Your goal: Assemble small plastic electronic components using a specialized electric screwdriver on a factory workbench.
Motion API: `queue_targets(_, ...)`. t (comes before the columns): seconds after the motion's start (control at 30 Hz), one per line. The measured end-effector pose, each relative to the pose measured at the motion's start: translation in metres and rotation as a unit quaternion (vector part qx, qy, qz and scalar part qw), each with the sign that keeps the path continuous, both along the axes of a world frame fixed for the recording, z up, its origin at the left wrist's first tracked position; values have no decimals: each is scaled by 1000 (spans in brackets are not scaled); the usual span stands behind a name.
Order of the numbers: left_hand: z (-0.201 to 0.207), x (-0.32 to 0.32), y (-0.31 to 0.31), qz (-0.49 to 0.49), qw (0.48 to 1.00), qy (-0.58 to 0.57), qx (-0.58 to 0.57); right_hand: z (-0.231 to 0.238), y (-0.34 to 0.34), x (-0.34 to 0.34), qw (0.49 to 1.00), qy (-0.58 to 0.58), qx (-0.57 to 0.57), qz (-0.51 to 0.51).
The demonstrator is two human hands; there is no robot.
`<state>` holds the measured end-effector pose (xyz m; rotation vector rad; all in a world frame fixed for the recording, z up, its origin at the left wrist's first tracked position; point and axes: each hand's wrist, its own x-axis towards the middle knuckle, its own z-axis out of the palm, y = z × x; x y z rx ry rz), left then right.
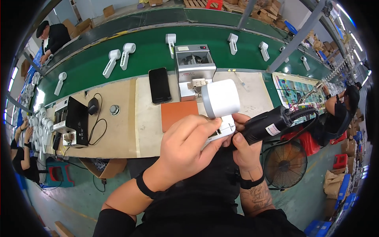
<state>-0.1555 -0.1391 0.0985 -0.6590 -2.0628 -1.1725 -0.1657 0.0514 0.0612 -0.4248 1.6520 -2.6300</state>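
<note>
From my place far away, I see both hands busy at one small white unit [227, 98], which has a round head and a short handle [228, 125]. I judge that the step in hand is driving a screw into this handle, because the driver [264, 124] leans toward it. To do this well, I should hold the handle firm and level, bring the bit straight in line with its hole, and press gently before I give power; a slanted bit could slip and scratch the white shell. The cable [302, 114] should hang loose, so that it does not pull the tool aside. The left hand [185, 144] is closed around the handle, with its thumb and fingers pinching it. The right hand [246, 152] is narrow and seems to grip the front of the driver; the tip is hidden, so I cannot tell if it touches a screw. The unit is between the two hands, above the near edge of the bench [148, 130], with its head pointing up and away from the body. Just beyond it is the silver machine [193, 73], and the orange pad [173, 112] lies to its left.
</note>
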Motion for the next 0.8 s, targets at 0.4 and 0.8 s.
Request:
queue_targets(0.4, -14, 5, 30, -54, 964, -135, 223, 30, -5, -4, 996, -37, 66, -41)
queue_targets(0.8, -25, -2, 32, 18, 993, -44, 105, 23, -11, -4, 993, -93, 31, -68)
